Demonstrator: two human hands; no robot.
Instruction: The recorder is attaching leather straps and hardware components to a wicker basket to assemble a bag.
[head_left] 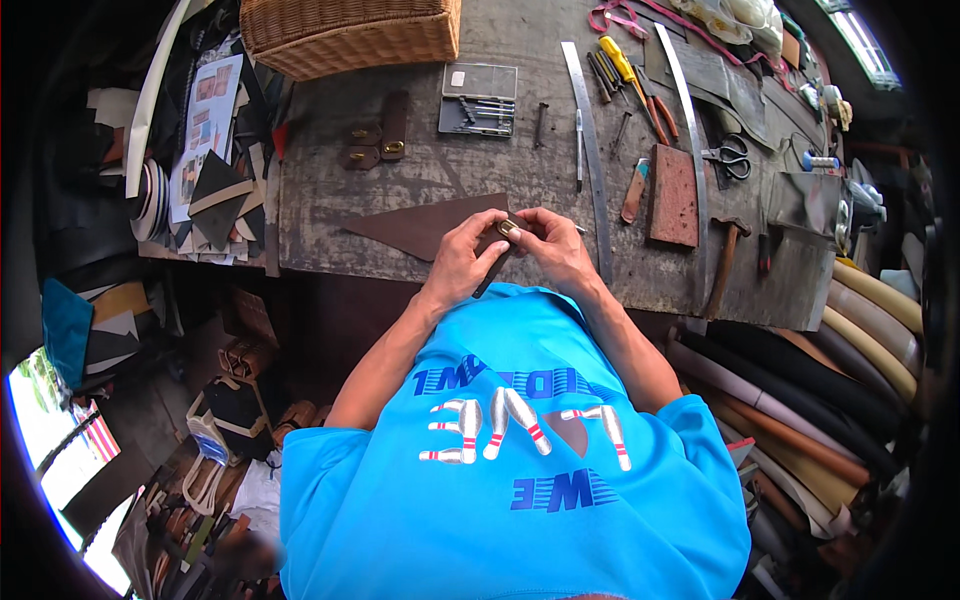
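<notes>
A dark leather strap (491,268) with a brass-coloured metal fitting (506,228) is held between both hands, near the bench's front edge. My left hand (467,256) is closed on the strap, thumb and fingers pinching it just left of the fitting. On the other side my right hand (556,250) grips the same piece, its thumb against the fitting. Under and behind my hands lies a brown pointed leather piece (410,228). Further back on the bench rest a brown leather strap (395,120) and small leather tabs (362,150) with brass-coloured fittings.
Behind my hands is a clear-lidded case (478,115) of small tools, with a wicker basket (350,35) beyond. To the right lie metal rulers (590,150), a reddish block (673,195), scissors (735,157) and a hammer (727,265). Rolled materials (800,400) stand lower right.
</notes>
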